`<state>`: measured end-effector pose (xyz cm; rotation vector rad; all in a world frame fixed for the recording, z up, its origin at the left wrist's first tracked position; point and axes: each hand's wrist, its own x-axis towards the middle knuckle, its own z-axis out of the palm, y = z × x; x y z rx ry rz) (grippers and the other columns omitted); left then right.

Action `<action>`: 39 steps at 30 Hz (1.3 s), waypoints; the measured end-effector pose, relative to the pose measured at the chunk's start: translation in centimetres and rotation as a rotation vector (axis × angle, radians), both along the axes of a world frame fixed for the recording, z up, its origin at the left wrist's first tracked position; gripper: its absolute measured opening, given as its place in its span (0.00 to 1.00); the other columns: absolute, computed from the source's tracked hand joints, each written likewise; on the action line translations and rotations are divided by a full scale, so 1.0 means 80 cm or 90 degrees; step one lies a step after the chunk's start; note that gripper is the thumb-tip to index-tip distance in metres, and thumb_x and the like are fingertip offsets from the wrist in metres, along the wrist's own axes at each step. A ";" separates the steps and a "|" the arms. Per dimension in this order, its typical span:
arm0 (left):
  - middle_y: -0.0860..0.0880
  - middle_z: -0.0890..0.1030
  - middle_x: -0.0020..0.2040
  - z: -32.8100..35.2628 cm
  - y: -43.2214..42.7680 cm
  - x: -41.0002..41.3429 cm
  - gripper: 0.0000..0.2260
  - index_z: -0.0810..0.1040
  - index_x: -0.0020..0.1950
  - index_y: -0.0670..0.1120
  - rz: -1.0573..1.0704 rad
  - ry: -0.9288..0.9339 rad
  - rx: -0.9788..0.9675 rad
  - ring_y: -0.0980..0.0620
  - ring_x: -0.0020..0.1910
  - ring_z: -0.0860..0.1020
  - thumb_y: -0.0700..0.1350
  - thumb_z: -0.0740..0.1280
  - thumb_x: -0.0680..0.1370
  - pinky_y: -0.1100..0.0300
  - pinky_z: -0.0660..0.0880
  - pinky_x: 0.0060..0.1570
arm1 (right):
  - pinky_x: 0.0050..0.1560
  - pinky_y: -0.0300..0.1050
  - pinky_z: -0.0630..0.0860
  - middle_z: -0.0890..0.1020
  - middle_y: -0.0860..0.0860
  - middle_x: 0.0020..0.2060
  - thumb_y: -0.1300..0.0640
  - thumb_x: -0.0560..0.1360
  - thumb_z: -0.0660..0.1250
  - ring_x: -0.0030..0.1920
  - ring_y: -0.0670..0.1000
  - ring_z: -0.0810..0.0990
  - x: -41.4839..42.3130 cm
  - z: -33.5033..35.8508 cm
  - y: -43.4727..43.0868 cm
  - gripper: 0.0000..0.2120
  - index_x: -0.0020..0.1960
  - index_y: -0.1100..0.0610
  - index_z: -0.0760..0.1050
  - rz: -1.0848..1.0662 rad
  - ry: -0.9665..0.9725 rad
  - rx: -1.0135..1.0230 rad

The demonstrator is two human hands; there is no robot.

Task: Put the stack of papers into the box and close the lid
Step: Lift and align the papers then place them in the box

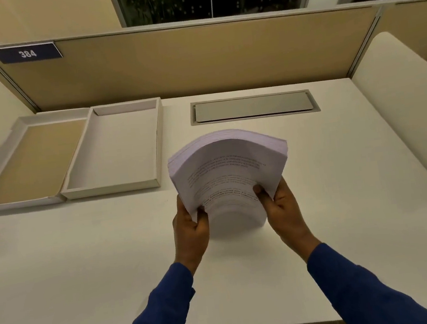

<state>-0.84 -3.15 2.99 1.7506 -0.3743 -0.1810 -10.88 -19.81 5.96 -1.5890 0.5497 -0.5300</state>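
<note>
A thick stack of printed white papers (228,168) is held up above the middle of the white desk, its far end bowed upward. My left hand (189,228) grips its near left corner and my right hand (282,207) grips its near right corner, thumbs on top. The open grey box (157,144) lies flat at the back left with nothing in it. Its lid (33,162) lies just left of it, inside facing up, showing a brown lining.
A metal cable hatch (252,106) is set into the desk (84,258) behind the papers. A tan partition (194,61) with a blue "384" plate (28,53) closes the back. Rounded white dividers (410,110) stand at both sides.
</note>
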 end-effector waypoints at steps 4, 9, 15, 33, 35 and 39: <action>0.58 0.78 0.58 0.022 -0.002 0.012 0.27 0.68 0.73 0.48 -0.009 -0.022 -0.026 0.63 0.58 0.78 0.44 0.69 0.75 0.68 0.81 0.49 | 0.49 0.36 0.81 0.80 0.46 0.59 0.47 0.77 0.70 0.58 0.43 0.80 0.005 0.017 -0.003 0.25 0.71 0.49 0.68 -0.022 -0.020 -0.038; 0.48 0.81 0.57 0.077 -0.010 0.039 0.21 0.72 0.68 0.54 -0.004 -0.065 -0.147 0.48 0.57 0.82 0.53 0.68 0.76 0.54 0.83 0.51 | 0.45 0.39 0.81 0.82 0.50 0.55 0.40 0.74 0.65 0.54 0.46 0.83 0.019 0.060 -0.017 0.28 0.68 0.54 0.71 -0.041 -0.094 -0.034; 0.50 0.82 0.53 0.104 -0.030 0.037 0.18 0.73 0.62 0.57 0.026 -0.010 -0.186 0.50 0.52 0.83 0.62 0.61 0.76 0.55 0.82 0.45 | 0.43 0.43 0.81 0.83 0.46 0.45 0.28 0.74 0.54 0.44 0.44 0.83 0.042 0.097 -0.018 0.27 0.58 0.45 0.77 -0.087 -0.083 0.026; 0.49 0.84 0.46 0.130 -0.044 0.029 0.23 0.82 0.53 0.60 0.063 0.066 -0.127 0.45 0.48 0.83 0.70 0.53 0.77 0.55 0.80 0.40 | 0.40 0.42 0.81 0.83 0.47 0.44 0.32 0.78 0.52 0.45 0.51 0.83 0.042 0.102 0.006 0.20 0.54 0.41 0.77 -0.108 -0.018 -0.011; 0.50 0.83 0.52 0.117 -0.036 0.030 0.21 0.78 0.61 0.57 0.002 0.021 -0.133 0.48 0.53 0.83 0.67 0.60 0.76 0.57 0.83 0.43 | 0.40 0.39 0.82 0.83 0.46 0.50 0.33 0.76 0.58 0.49 0.48 0.83 0.035 0.088 0.001 0.24 0.64 0.44 0.74 -0.056 -0.029 -0.045; 0.54 0.82 0.55 0.072 -0.021 0.030 0.16 0.74 0.66 0.55 -0.029 0.007 -0.059 0.51 0.57 0.81 0.46 0.70 0.79 0.68 0.80 0.43 | 0.49 0.47 0.85 0.83 0.45 0.55 0.46 0.78 0.69 0.56 0.48 0.82 0.023 0.034 -0.009 0.20 0.69 0.46 0.72 -0.048 0.039 -0.067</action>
